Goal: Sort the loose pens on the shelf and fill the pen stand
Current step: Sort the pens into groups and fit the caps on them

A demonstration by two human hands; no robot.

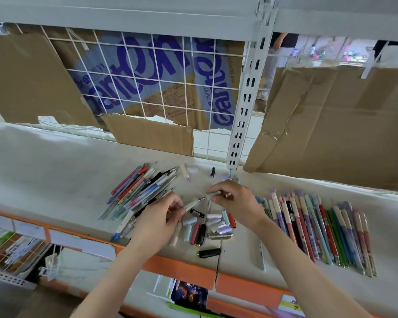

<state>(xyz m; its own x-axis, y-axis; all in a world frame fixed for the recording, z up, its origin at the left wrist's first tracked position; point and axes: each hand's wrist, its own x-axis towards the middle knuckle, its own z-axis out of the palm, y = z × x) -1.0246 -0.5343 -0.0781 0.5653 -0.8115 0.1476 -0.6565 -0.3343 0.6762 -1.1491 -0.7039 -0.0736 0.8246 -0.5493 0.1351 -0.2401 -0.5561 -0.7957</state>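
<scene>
My left hand (162, 216) pinches a pale green pen (193, 203) whose bare tip points right. My right hand (234, 200) pinches a matching pale green cap (213, 193) just beyond that tip, a small gap between them. Left of my hands lies a jumbled heap of loose pens (140, 191). To the right, a tidy row of capped pens (319, 228) lies side by side on the shelf. Loose caps and short pen pieces (207, 226) are scattered beneath my hands. No pen stand shows in this view.
The white shelf (55, 171) has an orange front edge (177, 267). Behind it stand a wire grid (170, 88), cardboard sheets (331, 125) and a slotted upright post (244, 106). Lower shelves with goods show below. A black cap (209, 252) lies near the edge.
</scene>
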